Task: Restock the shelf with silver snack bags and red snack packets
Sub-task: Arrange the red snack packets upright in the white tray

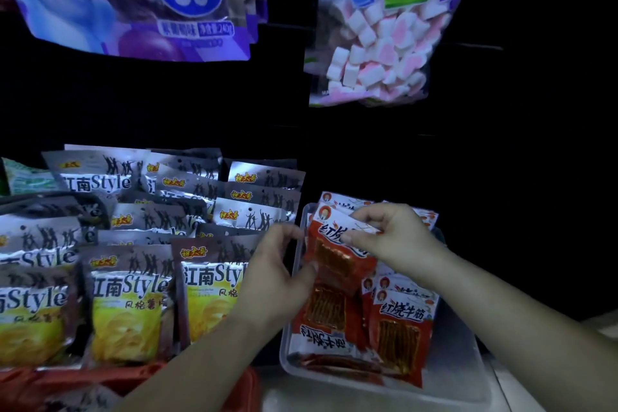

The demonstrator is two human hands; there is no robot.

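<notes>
Over the far left corner of the clear plastic tray (463, 378), a red foil snack packet (334, 257) is pinched at its top by the right hand (391, 237) fingers and at its side by the left hand (277, 264). It should be lowered upright, label forward. Leftward and beyond, silver foil snack bags (130, 298) lie in rows.

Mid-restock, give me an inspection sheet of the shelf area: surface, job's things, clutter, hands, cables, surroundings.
Surface: clear tray at right; shelf itself too dark to judge.
Job's things: silver snack bags overlapping in rows at left; red snack packets in the tray.
Clutter: green packet far left.
Hands: left hand and right hand both grip one red packet over the tray.
Cables: nothing seen.
Surroundings: dark; purple bag and marshmallow bag hang above.
</notes>
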